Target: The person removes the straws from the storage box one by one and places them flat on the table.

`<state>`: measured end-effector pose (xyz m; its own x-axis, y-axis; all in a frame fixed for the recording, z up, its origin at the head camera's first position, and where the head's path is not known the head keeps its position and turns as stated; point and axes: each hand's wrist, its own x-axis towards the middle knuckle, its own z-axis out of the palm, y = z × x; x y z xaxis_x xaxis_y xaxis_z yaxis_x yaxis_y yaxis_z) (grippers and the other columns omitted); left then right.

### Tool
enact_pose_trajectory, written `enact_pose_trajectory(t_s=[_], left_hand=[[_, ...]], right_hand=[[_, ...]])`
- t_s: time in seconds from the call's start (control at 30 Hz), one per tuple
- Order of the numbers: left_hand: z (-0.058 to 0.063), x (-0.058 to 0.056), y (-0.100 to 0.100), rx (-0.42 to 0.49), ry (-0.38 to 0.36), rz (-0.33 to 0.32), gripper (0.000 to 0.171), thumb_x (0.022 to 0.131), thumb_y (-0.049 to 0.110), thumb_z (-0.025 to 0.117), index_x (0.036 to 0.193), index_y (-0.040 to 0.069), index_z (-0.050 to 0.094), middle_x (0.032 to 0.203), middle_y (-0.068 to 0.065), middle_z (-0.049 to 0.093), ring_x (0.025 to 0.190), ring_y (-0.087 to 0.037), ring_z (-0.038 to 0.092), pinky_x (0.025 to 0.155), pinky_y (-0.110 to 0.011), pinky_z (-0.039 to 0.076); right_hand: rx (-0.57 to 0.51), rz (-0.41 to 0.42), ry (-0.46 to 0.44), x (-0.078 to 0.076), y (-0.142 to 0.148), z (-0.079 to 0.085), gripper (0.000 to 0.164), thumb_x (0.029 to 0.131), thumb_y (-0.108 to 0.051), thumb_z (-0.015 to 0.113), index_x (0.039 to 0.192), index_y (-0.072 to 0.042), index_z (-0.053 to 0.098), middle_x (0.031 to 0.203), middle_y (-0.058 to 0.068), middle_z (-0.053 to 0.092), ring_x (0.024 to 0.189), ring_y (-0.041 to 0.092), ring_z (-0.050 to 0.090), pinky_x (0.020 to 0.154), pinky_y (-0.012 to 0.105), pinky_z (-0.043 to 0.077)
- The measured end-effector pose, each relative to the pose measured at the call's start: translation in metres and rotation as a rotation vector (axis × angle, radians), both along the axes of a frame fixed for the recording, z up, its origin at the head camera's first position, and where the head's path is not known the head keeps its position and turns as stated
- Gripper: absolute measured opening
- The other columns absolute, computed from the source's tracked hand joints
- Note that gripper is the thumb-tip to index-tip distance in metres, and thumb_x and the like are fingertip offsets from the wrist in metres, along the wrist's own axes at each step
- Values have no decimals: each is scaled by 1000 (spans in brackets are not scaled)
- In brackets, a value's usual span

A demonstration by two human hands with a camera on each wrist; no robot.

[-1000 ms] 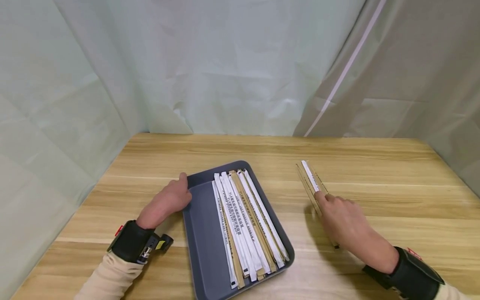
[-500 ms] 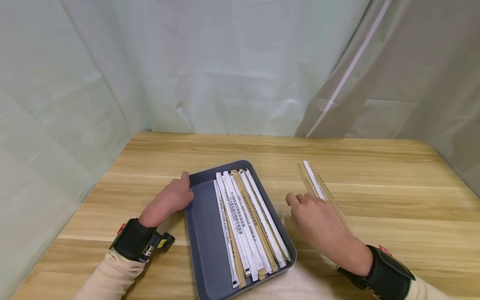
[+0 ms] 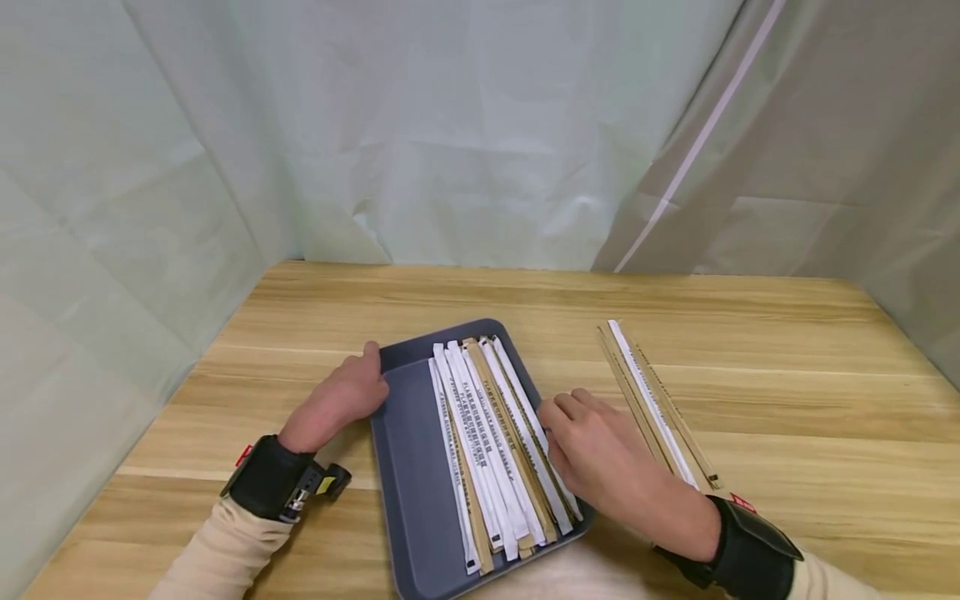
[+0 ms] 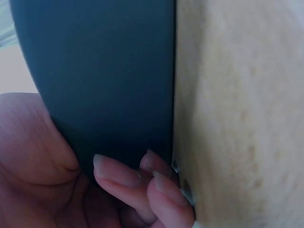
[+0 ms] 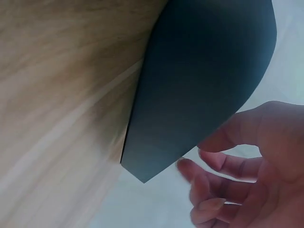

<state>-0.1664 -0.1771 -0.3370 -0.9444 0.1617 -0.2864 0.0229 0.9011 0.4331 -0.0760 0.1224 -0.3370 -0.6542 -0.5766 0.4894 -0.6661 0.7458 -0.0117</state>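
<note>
A dark grey tray (image 3: 405, 475) lies at a slant on the table, with several paper-wrapped drinking straws (image 3: 480, 433), white and brown, side by side in its right part. My left hand (image 3: 341, 396) grips the tray's upper left edge; in the left wrist view its fingers (image 4: 123, 180) curl against the outer wall. Over the tray's right rim sits my right hand (image 3: 600, 442), its fingers (image 5: 209, 185) loosely bent and close to the rim, with nothing seen between them. The rim may hide part of the thumb. To its right lie wrapped straws (image 3: 652, 392), one white and two brown.
The wooden table (image 3: 787, 375) reaches back to pale hanging sheets (image 3: 480, 150), which also close off both sides. A black band with a small camera (image 3: 273, 479) is on the left wrist, and another black band (image 3: 750, 550) is on the right.
My right hand has left the straws on the table and moved left to the tray's right rim, uncovering those straws. The left hand and tray have stayed in place.
</note>
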Motion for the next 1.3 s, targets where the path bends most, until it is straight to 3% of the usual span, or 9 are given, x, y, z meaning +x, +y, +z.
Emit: enact_pose_trajectory(t_s=[0.17,0.43,0.7,0.97,1.13,1.3], left_hand=[[1,0,-1,1,-3,2,46,93,3,37,132,-18,23,88,-24,53,64,-26,50,54,-33,38],[0,0,0,-6,6,-1,42,93,3,36,129,-17,27,86,-22,53,64,-26,51,54,-33,39],[0,-3,4,-16,-34,10,47,94,4,38,134,-16,23,80,-19,51,65,-26,52,54,-32,39],[0,-3,4,-14,-19,10,49,93,3,38,135,-16,23,80,-19,51,64,-25,52,53,-32,39],[-1,-3,5,-18,-25,17,49,93,4,39,135,-16,23,84,-21,51,66,-27,53,55,-32,40],[-1,-3,6,-26,-24,24,48,93,4,39,134,-16,24,88,-23,52,70,-28,54,57,-33,41]], right_hand=[[-5,35,-35,2,-6,-1,19,73,0,72,80,-10,58,72,-1,59,63,14,46,55,25,40],[178,23,-129,11,-23,-4,28,78,-24,76,90,-11,54,57,-3,57,59,17,46,59,29,33],[175,45,-168,16,-31,-6,37,67,-5,71,100,-7,52,49,-1,47,55,19,53,60,33,41],[165,-37,-152,17,-32,-9,34,69,-11,71,93,-8,48,47,-1,41,48,17,47,42,31,33],[174,-58,-234,20,-31,-9,42,67,-7,70,102,-7,47,49,0,40,47,17,45,36,30,31],[82,-56,-296,20,-26,-3,46,67,-3,67,106,-8,44,53,-1,39,48,13,42,36,26,28]])
